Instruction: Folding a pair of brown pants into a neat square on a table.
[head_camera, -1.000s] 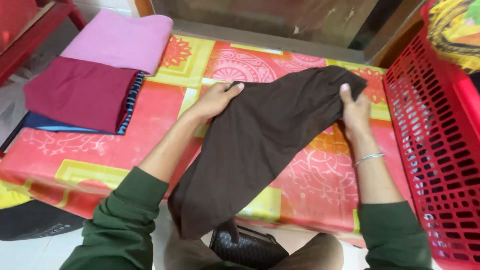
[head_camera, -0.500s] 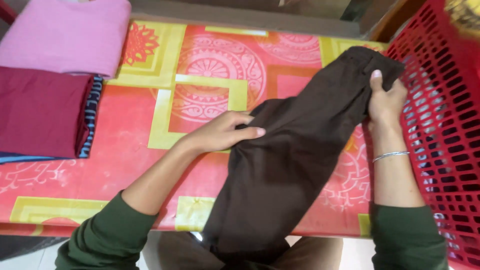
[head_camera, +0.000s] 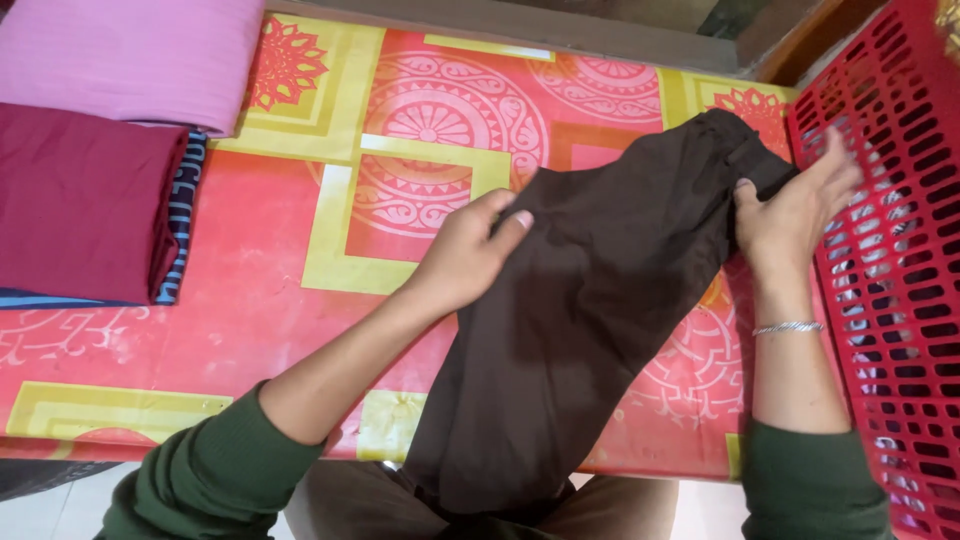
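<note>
A surface draped in a red cloth patterned with yellow squares and pale floral medallions filled most of the view, bordered at 12 o'clock by a plain grey-brown strip. A brown garment was laid diagonally across it, running from 1 o'clock down to 6 o'clock, where its lower end hung over the near edge of the surface toward the person's lap.

The left hand was seen at the centre, resting on the garment's left edge; its fingers were curled over that edge, with the thumb on top of the cloth, so the fabric appeared to be pinched, though how firmly could not be told. The right hand was placed at 2 o'clock on the garment's upper end; its fingers were spread and flat, pressed against the cloth rather than closed around it, with the fingertips close to the red plastic basket. A thin silver bangle was worn on the right wrist, and green sleeves covered both forearms.

The basket, with a latticed wall, stood along the 3 o'clock edge. At 9 to 11 o'clock, well apart from the hands, folded clothes were stacked: a pink piece farthest away, a maroon piece nearer, and a blue patterned piece showing beneath the maroon one.
</note>
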